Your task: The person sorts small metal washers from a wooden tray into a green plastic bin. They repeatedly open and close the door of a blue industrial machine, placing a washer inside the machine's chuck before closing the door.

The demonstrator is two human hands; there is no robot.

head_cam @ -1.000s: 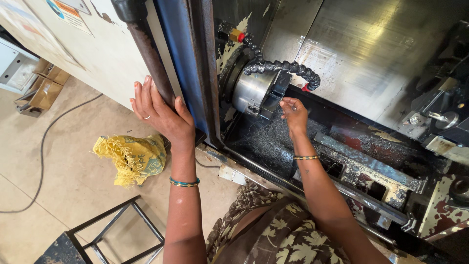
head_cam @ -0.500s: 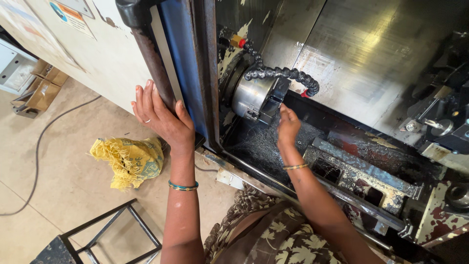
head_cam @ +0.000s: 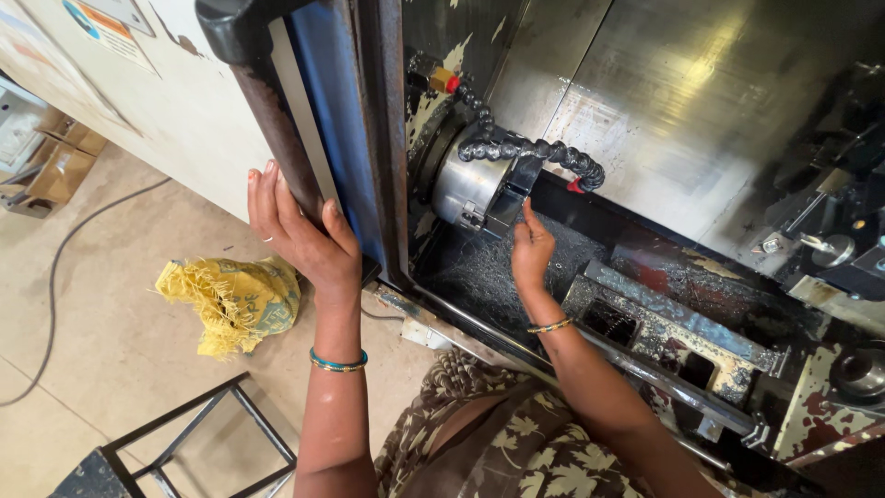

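Left hand (head_cam: 300,231) is resting flat against the door handle (head_cam: 277,120), fingers spread, palm on the bar. Right hand (head_cam: 531,249) is reaching inside the machine, fingertips touching the face of the chuck (head_cam: 470,189). A black segmented hose (head_cam: 535,152) is curving just above the chuck. A yellow sack (head_cam: 230,300) is lying on the floor, near a black metal stool (head_cam: 184,443).

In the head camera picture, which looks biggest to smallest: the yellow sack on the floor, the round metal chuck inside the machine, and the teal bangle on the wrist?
1. Yellow sack: largest.
2. Metal chuck: somewhat smaller, though part hidden by the door frame, and it sits at a different distance, so this gap is unsure.
3. Teal bangle on the left hand: clearly smallest.
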